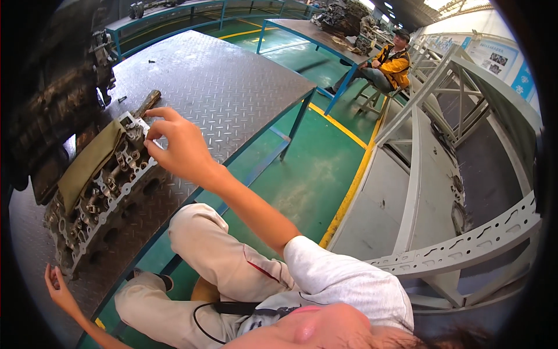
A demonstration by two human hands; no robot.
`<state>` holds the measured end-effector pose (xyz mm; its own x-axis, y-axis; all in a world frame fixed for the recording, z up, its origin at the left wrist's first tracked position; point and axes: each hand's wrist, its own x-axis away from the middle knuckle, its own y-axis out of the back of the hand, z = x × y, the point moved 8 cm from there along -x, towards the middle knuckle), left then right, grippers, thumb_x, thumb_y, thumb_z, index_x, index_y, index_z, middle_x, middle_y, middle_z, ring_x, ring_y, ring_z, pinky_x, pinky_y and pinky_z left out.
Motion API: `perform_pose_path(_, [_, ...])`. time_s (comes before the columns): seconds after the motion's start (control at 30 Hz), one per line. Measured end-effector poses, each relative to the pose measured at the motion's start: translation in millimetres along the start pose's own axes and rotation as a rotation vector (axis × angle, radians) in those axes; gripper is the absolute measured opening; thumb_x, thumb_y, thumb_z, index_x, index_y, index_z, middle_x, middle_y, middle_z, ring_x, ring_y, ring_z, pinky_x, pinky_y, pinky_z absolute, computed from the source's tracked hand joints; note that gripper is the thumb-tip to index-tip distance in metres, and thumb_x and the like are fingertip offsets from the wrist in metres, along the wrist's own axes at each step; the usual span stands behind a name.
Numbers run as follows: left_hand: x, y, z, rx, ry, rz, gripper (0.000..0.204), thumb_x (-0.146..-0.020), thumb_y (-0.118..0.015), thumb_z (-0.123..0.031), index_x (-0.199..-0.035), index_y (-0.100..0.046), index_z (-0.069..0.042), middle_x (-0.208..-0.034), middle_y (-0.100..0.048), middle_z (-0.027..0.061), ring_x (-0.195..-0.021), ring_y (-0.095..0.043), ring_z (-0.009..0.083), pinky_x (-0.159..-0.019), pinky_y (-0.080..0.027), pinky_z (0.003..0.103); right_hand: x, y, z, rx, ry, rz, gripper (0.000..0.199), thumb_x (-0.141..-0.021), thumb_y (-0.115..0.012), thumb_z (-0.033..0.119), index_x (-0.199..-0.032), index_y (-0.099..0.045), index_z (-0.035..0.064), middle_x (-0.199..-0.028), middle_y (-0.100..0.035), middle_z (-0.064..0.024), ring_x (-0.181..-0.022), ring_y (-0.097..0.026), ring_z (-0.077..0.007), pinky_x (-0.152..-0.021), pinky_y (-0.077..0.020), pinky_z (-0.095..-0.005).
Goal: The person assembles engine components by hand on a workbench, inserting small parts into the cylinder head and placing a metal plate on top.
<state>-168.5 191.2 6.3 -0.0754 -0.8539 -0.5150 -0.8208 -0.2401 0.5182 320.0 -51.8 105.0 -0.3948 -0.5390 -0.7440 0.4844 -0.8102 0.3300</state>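
An engine cylinder head (110,189) lies on the diamond-plate metal table (232,81), its valve gear facing up and its long edge slanting. A folded olive-green cloth (90,166) is draped along its far side. My right hand (183,145) is at the cylinder head's upper end, fingers curved and spread apart, the fingertips at or very near its edge. At the lower end, my left hand (62,292) hovers beside the corner with its fingers apart, holding nothing that I can see.
A dark engine block (52,87) looms at the left. Beyond the cylinder head lie a worn bar (150,100) and a small bolt (121,99). A seated person (389,64) in a yellow-black jacket is by another table (302,28). Grey metal framing (412,174) stands at right.
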Motion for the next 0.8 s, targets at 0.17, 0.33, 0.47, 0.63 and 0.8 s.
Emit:
perform_pose_path(0.17, [29, 47, -14, 0.036, -0.013, -0.129, 0.027, -0.091, -0.061, -0.017, -0.114, -0.063, -0.002, -0.106, -0.067, 0.0097, -0.094, -0.062, 0.0155, -0.083, -0.048, 0.027, 7, -54, 83, -0.173, 0.169, 0.222, 0.006, -0.075, -0.065, 0.009, -0.075, -0.062, 0.0040, -0.124, -0.059, -0.0115, -0.076, -0.065, -0.0293, -0.070, -0.0514, -0.0383])
perform_pose_path(0.33, [31, 10, -81, -0.042, -0.022, -0.096, 0.025, -0.081, -0.069, -0.021, -0.095, -0.069, -0.001, -0.091, -0.068, 0.0135, -0.084, -0.065, 0.0227, -0.078, -0.050, 0.033, 69, -92, 214, -0.491, 0.671, 0.529, 0.010, -0.065, -0.070, 0.001, -0.072, -0.062, 0.0040, -0.135, -0.051, -0.0174, -0.076, -0.065, -0.0233, -0.062, -0.0527, -0.0296])
perform_pose_path(0.47, [30, 22, -65, 0.066, -0.107, -0.140, 0.024, -0.081, -0.072, -0.018, -0.097, -0.067, -0.001, -0.092, -0.068, 0.0106, -0.086, -0.065, 0.0184, -0.079, -0.051, 0.031, 101, -99, 332, -0.806, 0.864, 0.601, 0.013, -0.065, -0.063, 0.003, -0.061, -0.051, 0.0011, -0.139, -0.048, -0.0150, -0.069, -0.052, -0.0185, -0.061, -0.0490, -0.0324])
perform_pose_path(0.63, [37, 27, -50, 0.052, -0.067, -0.230, 0.024, -0.075, -0.075, -0.021, -0.087, -0.069, -0.001, -0.084, -0.066, 0.0112, -0.073, -0.061, 0.0208, -0.070, -0.049, 0.033, 139, -122, 407, -1.104, 0.980, 0.822, 0.009, -0.072, -0.062, 0.007, -0.074, -0.055, 0.0017, -0.112, -0.059, -0.0109, -0.081, -0.058, -0.0228, -0.062, -0.0495, -0.0349])
perform_pose_path(0.8, [23, 47, -36, -0.046, -0.054, -0.031, 0.020, -0.076, -0.074, -0.021, -0.081, -0.072, -0.001, -0.079, -0.067, 0.0106, -0.073, -0.062, 0.0192, -0.067, -0.049, 0.031, 143, -127, 363, -0.986, 0.867, 1.212, 0.010, -0.073, -0.069, 0.005, -0.081, -0.062, 0.0036, -0.079, -0.062, -0.0069, -0.068, -0.060, -0.0267, -0.058, -0.0494, -0.0320])
